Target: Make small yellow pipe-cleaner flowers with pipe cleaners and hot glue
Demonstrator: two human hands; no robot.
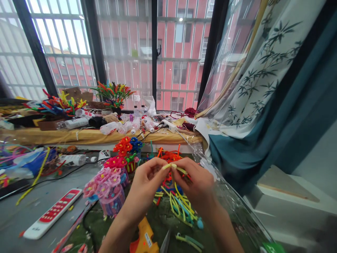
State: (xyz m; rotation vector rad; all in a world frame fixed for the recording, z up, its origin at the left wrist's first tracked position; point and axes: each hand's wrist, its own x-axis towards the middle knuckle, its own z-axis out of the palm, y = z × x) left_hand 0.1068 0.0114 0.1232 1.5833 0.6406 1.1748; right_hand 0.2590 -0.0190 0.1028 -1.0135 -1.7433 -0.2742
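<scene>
My left hand (150,175) and my right hand (196,177) meet at the middle of the view, above the dark green table cover. Both are closed in a pinch on a pale yellow pipe cleaner (181,170), thumbs and fingertips almost touching. A short end of it sticks out by my right fingers. Below my hands lies a bundle of yellow and teal pipe cleaners (179,205). Nearer me are an orange tool (145,237) and a scissor blade (165,242). Left of my left hand stands a purple pot with pink pipe-cleaner flowers (112,201).
On the left lie a white remote with red buttons (54,212) and a plastic bottle (75,160). Red and blue flowers (127,146) stand behind. A cluttered sill (86,137) runs below the window; a teal curtain (252,154) hangs at right.
</scene>
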